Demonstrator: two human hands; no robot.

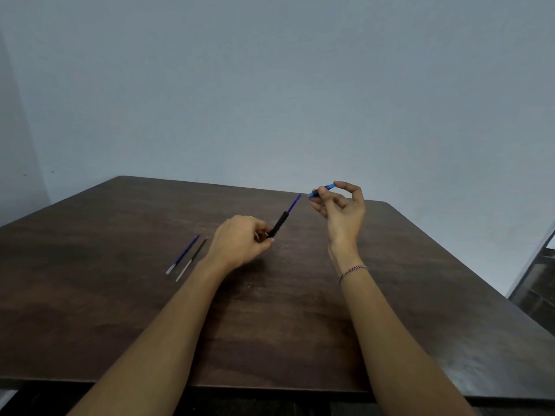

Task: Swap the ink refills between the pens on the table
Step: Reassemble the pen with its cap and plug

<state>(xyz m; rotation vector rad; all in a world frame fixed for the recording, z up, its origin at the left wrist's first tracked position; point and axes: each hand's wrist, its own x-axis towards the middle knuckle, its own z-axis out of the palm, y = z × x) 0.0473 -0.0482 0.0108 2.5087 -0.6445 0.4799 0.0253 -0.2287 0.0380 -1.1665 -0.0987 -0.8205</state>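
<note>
My left hand [240, 240] grips a black pen barrel [279, 225] that points up and to the right. A blue refill [293, 203] sticks out of the barrel's far end. My right hand [341, 210] is raised to the right of it and pinches a small blue pen piece [321, 190] between thumb and fingers, a short gap from the refill's tip. On the dark wooden table [120, 310], left of my left hand, lie two loose refills side by side: a blue refill [183, 254] and a black refill [192, 259].
The table's far edge runs along a plain grey wall [270, 85]. The right edge of the table drops off to a dark floor [537, 283]. A thread bracelet [353, 271] is on my right wrist.
</note>
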